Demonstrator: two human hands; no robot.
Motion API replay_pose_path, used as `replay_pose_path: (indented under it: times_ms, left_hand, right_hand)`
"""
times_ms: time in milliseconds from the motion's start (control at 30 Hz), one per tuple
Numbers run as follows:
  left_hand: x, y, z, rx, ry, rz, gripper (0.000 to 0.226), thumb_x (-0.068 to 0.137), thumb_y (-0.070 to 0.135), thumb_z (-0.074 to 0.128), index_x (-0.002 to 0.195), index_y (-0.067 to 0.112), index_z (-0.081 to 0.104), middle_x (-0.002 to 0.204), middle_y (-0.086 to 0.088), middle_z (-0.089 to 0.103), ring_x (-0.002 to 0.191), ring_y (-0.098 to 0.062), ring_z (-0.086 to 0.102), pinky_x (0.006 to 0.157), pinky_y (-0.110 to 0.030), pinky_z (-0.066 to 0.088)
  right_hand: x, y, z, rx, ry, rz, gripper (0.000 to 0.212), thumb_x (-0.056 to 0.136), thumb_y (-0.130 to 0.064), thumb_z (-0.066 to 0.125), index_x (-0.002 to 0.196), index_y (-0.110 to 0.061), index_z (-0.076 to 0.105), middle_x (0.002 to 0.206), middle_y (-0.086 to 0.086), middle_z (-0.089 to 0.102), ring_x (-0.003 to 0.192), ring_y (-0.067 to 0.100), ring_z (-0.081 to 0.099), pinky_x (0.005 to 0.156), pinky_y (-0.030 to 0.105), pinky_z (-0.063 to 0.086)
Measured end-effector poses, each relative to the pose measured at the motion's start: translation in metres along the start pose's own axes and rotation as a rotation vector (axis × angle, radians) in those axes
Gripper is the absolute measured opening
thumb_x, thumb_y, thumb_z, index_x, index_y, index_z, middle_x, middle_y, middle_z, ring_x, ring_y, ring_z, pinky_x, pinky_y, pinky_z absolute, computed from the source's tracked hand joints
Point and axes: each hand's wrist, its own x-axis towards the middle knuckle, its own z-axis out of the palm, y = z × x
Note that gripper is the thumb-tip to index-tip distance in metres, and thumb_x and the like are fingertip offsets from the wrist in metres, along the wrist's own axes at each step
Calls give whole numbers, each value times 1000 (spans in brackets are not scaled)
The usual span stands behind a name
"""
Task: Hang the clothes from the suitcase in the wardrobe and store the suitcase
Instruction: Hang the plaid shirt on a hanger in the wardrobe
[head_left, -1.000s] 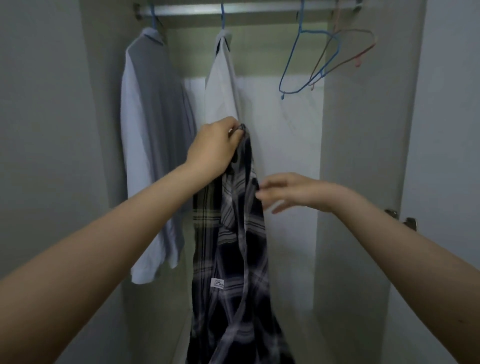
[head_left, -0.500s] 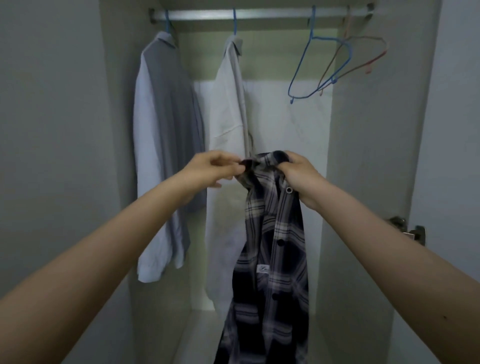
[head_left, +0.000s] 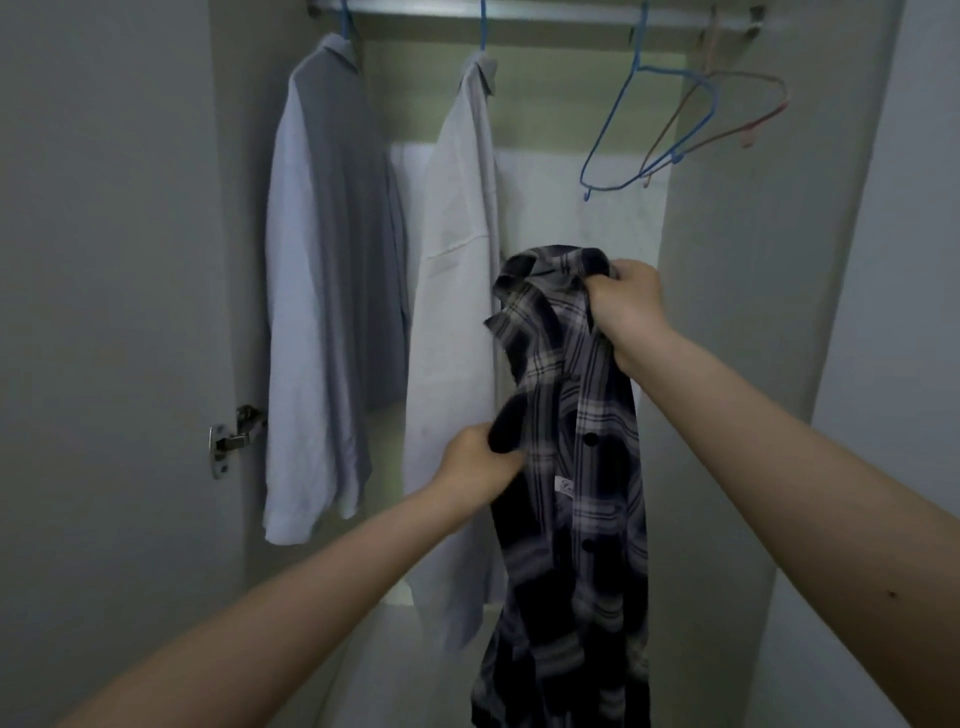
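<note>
A dark plaid shirt (head_left: 571, 493) hangs from my hands inside the open wardrobe. My right hand (head_left: 626, 306) grips its collar at the top. Lower down, my left hand (head_left: 480, 462) is closed on a fold of the shirt's left edge. On the rail (head_left: 545, 9) hang a grey-and-white shirt (head_left: 322, 291) at the left and a white shirt (head_left: 457, 322) in the middle, both on blue hangers. Two empty hangers hang at the right: a blue hanger (head_left: 639, 135) and a pink hanger (head_left: 737, 114). The suitcase is out of view.
The wardrobe's left door (head_left: 104, 364) stands open with a metal hinge (head_left: 234, 439) on its inner edge. The right side wall (head_left: 737, 364) is close to the plaid shirt. The wardrobe floor (head_left: 395, 649) is dim below the shirts.
My left hand has let go of the collar and dropped to grip the shirt's left edge lower down. My right hand keeps the collar and has shifted slightly right.
</note>
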Motion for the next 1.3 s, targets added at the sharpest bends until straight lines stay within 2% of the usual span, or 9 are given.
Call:
replay_pose_path:
  times_ms: [133, 267, 433, 467, 533, 600, 800, 1000, 1300]
  left_hand:
    - [11, -23, -7, 34, 57, -5, 24, 91, 4, 50, 77, 16, 65, 66, -3, 59, 69, -19, 57, 70, -30, 50]
    - [24, -25, -17, 49, 188, 73, 21, 93, 6, 50, 100, 5, 71, 97, -8, 70, 91, -22, 64, 90, -33, 51]
    - [40, 2, -45, -22, 289, 154, 22, 96, 9, 44, 83, 14, 61, 80, -3, 60, 73, -16, 54, 68, -27, 43]
    - [42, 10, -50, -27, 269, 174, 21, 97, 10, 43, 84, 14, 60, 80, -1, 58, 71, -12, 52, 65, -23, 42]
    - [45, 28, -56, -44, 227, 218, 22, 97, 9, 41, 85, 15, 59, 78, 4, 57, 70, -7, 51, 61, -14, 42]
    - [45, 46, -60, -36, 172, 266, 24, 97, 9, 41, 83, 16, 59, 77, 5, 57, 70, -6, 52, 57, -8, 41]
    - [38, 84, -53, 136, -67, 365, 19, 98, 13, 41, 92, 14, 59, 85, 8, 58, 78, -4, 55, 65, -5, 43]
    - [31, 99, -52, 114, -64, 387, 20, 98, 14, 40, 95, 15, 60, 81, 3, 61, 72, -6, 57, 59, -7, 45]
    - [28, 97, -84, 148, 12, 298, 19, 96, 14, 45, 89, 16, 63, 81, 3, 63, 72, -6, 59, 59, -6, 47]
  right_hand:
    - [9, 5, -22, -18, 98, 50, 23, 79, -7, 45, 63, -20, 35, 67, 5, 39, 64, 16, 38, 61, 28, 28]
    - [14, 20, -40, -48, 117, 101, 9, 78, -7, 46, 76, -16, 45, 75, 8, 45, 68, 18, 43, 60, 30, 32]
    - [20, 36, -65, -140, 92, 264, 14, 81, -5, 48, 68, -6, 50, 66, 14, 48, 49, 23, 43, 39, 19, 35]
    - [20, 38, -69, -145, 51, 321, 6, 77, -6, 51, 73, -4, 54, 71, 16, 51, 49, 24, 44, 38, 17, 36]
    - [19, 42, -79, -228, -67, 436, 23, 68, -10, 52, 89, -4, 58, 84, 18, 54, 54, 26, 47, 46, 19, 40]
    - [15, 42, -83, -345, -190, 469, 16, 77, -10, 48, 91, -6, 55, 88, 16, 57, 59, 26, 50, 53, 24, 40]
    - [-10, 32, -63, -265, -654, 195, 16, 90, -18, 52, 101, -16, 64, 112, 3, 68, 105, 18, 63, 87, 30, 47]
    - [-34, 21, -38, -289, -1015, 104, 28, 85, -31, 64, 111, -20, 61, 110, -7, 66, 110, 9, 59, 100, 29, 44]
    - [-31, 24, -29, -232, -911, 59, 17, 94, -18, 53, 96, -15, 70, 95, 0, 71, 88, 12, 67, 82, 21, 54]
